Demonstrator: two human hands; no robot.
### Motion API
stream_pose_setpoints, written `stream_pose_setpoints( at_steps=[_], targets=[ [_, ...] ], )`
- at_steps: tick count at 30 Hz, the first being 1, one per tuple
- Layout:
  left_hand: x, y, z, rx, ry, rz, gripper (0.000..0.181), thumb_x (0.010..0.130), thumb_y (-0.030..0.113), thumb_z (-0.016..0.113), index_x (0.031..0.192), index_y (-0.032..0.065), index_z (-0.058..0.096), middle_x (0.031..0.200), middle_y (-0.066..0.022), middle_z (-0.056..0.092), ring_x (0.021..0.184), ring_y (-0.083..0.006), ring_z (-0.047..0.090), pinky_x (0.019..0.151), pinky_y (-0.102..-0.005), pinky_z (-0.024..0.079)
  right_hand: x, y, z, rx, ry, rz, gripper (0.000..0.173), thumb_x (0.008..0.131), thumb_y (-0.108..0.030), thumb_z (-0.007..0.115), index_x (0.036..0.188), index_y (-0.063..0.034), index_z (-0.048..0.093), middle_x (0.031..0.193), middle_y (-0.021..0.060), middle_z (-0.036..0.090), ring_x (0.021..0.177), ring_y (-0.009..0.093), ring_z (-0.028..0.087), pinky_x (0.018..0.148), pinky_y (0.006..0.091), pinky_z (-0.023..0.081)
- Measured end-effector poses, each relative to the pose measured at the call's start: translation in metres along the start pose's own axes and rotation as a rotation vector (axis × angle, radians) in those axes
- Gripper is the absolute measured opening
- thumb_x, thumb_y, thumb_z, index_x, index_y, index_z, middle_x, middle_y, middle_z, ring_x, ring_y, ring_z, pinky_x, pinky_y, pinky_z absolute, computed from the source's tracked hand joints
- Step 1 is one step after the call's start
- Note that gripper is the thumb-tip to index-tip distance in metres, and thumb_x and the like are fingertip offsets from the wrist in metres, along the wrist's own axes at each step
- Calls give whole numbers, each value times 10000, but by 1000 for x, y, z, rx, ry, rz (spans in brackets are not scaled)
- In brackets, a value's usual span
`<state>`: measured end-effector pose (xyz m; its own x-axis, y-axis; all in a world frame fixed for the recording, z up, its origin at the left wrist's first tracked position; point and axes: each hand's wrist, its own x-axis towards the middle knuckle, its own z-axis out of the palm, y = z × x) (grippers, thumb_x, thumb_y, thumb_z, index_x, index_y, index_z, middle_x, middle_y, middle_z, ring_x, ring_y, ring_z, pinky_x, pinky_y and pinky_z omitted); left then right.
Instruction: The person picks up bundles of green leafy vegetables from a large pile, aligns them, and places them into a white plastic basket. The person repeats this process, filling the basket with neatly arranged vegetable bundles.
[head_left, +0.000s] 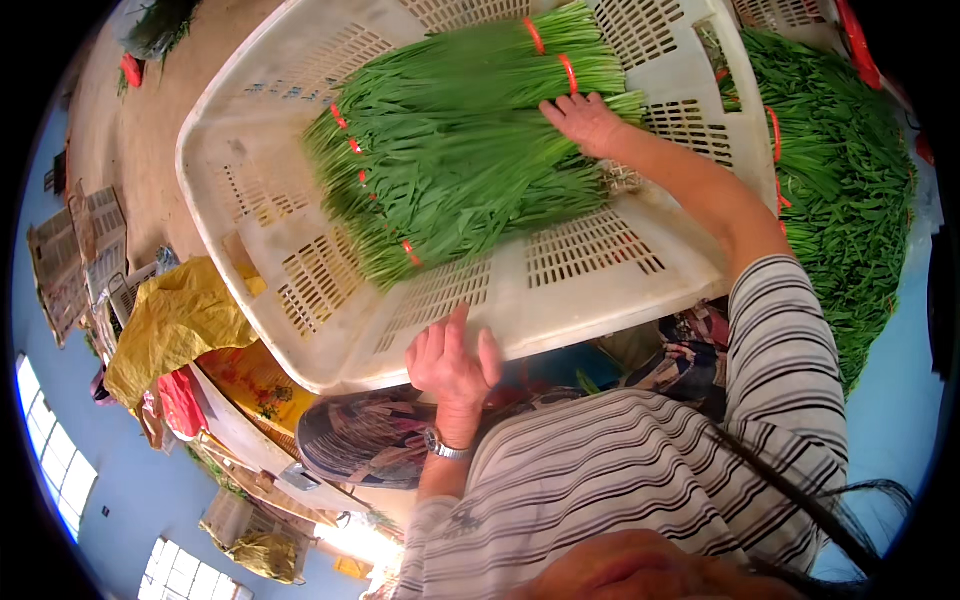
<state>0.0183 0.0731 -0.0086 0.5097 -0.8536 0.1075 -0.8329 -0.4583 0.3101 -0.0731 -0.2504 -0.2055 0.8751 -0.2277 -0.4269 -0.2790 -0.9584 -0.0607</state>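
A large white plastic basket (465, 367) with slotted walls stands before me. Inside it lie several bundles of long green leafy stalks, likely garlic chives (457, 150), tied with red-orange bands, their pale ends pointing to both sides. My right hand (586, 124) rests on the pale stalk ends at the basket's right, fingers bent over them; its thumb is hidden. At the near rim, my left hand (454, 356), with a metal wristwatch (444, 444), touches the basket wall with fingers spread. Whether it grips the rim is not clear.
A big heap of banded green stalks (832, 202) stands to the right of the basket. On the left are a yellow woven sack (180, 322), a red plastic bag (180, 401) and another crate. A bag of greens (150, 30) lies on the floor at the upper left.
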Motion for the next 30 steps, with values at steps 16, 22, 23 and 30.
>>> stream_pose_setpoints(
  at_steps=[16, 22, 23, 30],
  targets=[
    [0, 6, 3, -6, 8, -32, 261, 764, 243, 557, 943, 83, 659, 733, -55, 608, 640, -251, 565, 603, -341, 408, -13, -60, -5, -82, 422, -108, 670, 742, -132, 573, 1366, -105, 333, 1417, 172, 308, 1295, 390, 296, 1012, 614, 221],
    [5, 3, 1, 1, -14, -13, 300, 731, 240, 566, 965, 79, 665, 767, -67, 629, 665, -249, 581, 640, -328, 429, 27, -64, 6, -120, 291, -258, 729, 800, -537, 576, 1423, -344, 251, 1514, 18, 153, 1379, 327, 143, 1027, 667, 142],
    [6, 3, 1, -1, -13, 1, 304, 735, 239, 562, 969, 76, 666, 771, -71, 631, 670, -254, 582, 645, -330, 431, 38, -52, 6, -133, 307, -235, 719, 804, -535, 573, 1421, -359, 249, 1515, 9, 155, 1383, 317, 136, 1023, 678, 136],
    [0, 3, 5, 34, 23, 15, 300, 794, 285, 515, 936, 71, 671, 721, -83, 606, 654, -282, 574, 628, -363, 432, 43, -70, 6, -116, 109, -175, 617, 860, -277, 496, 1413, -386, 244, 1540, -10, 74, 1412, 286, 42, 1031, 711, 97]
  ],
)
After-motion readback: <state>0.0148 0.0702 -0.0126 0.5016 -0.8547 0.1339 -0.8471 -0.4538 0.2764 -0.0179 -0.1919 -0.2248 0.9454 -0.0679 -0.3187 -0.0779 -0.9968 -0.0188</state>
